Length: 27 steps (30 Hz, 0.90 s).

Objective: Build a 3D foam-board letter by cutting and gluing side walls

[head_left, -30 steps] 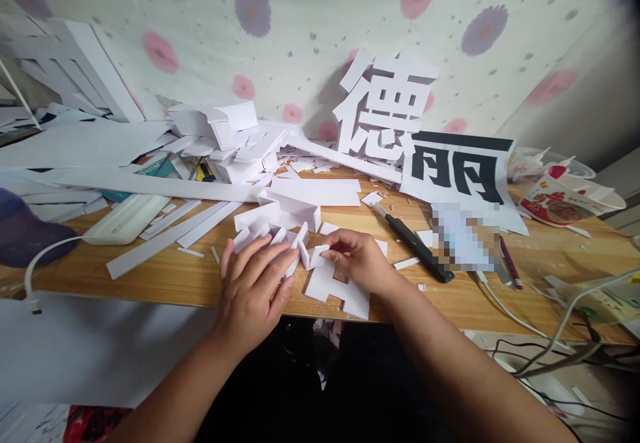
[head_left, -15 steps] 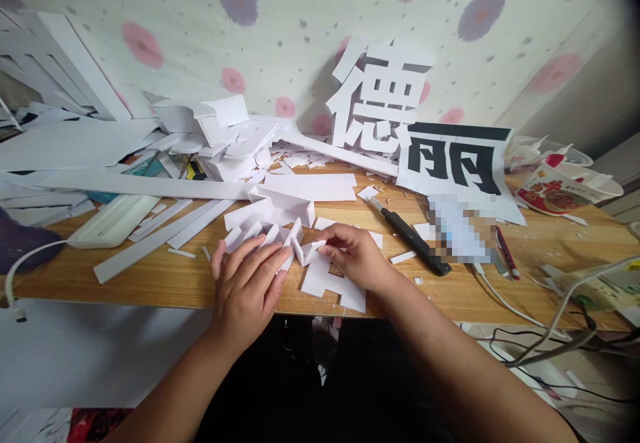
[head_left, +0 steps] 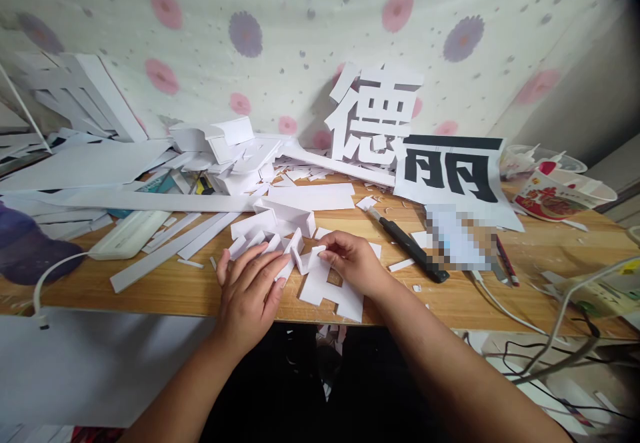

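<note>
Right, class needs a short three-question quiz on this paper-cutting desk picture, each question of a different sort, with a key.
1. True or false: the black utility knife is held in the right hand.
2. Which hand lies flat on the folded white paper piece?
   A. left hand
   B. right hand
3. Fill in: the printed sheet with the black character leans beside the white cut-out ____.

Key: 1 false, it lies on the wooden desk; 2 A; 3 character.
</note>
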### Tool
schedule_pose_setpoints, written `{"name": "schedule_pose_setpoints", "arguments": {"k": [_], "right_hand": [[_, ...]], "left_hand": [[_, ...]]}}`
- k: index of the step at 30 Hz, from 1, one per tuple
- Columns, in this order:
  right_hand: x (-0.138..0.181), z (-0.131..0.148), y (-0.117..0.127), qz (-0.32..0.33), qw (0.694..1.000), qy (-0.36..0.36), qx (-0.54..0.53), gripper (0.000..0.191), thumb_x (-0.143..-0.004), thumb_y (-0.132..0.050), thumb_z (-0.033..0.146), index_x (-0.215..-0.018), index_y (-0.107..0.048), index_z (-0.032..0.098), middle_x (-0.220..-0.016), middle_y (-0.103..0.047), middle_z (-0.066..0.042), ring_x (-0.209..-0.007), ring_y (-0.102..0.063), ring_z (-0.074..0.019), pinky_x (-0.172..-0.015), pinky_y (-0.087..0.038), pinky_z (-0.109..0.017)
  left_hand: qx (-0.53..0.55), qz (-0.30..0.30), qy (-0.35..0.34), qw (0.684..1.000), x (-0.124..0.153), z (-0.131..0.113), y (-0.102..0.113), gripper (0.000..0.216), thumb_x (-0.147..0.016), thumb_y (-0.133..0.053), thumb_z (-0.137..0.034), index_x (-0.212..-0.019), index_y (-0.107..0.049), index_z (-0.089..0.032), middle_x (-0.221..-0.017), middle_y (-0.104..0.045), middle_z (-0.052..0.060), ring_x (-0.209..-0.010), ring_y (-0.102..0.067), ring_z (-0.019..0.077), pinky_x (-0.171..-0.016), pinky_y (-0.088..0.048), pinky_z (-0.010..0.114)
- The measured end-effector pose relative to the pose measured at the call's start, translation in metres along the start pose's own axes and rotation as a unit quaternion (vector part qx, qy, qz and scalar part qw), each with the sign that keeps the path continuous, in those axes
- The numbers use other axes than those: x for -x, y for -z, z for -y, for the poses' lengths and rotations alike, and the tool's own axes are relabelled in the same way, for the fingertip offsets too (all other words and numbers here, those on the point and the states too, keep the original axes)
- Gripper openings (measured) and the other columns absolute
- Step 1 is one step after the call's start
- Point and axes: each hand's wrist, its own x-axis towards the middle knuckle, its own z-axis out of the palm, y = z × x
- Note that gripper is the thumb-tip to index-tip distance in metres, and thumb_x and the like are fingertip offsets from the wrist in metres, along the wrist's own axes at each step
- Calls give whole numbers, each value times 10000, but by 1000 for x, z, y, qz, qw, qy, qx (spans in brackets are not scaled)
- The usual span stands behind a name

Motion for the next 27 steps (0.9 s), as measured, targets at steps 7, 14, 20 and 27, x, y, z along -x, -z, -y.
{"name": "schedule_pose_setpoints", "arguments": {"k": [7,14,20,27], "right_hand": [[1,0,-2,7,1000,28,10,70,-818,-570,210,-837,-632,184,-783,-640,-21,-708,-567,-138,-667,-463,-263],[2,2,-4,7,998,50,34,93,-823,-572,163,-836,-662,182,-788,-654,-24,-700,-572,-138,-650,-463,-251],[2,4,-3,10,996,65,55,126,-829,-582,125,-858,-684,192,-822,-677,-23,-741,-599,-141,-693,-466,-249],[1,5,-4,19,990,100,94,119,-856,-573,114,-838,-669,182,-811,-674,-26,-747,-605,-138,-711,-458,-245]], "left_hand": [[-19,-11,-9,1000,0,-2,-2,321,-875,-542,-184,-1189,-592,-229,-1097,-699,66,-1171,-553,271,-1131,-144,526],[-33,-22,-20,999,-2,-4,-3,313,-876,-550,-186,-1186,-586,-200,-1068,-701,79,-1151,-564,283,-1113,-171,532],[-34,-18,-21,999,-2,-4,-2,325,-872,-551,-178,-1195,-581,-200,-1066,-701,81,-1160,-558,288,-1109,-176,542],[-29,-23,-18,999,-2,-4,-3,332,-863,-558,-182,-1192,-587,-212,-1066,-706,71,-1157,-563,278,-1121,-162,521]]}}
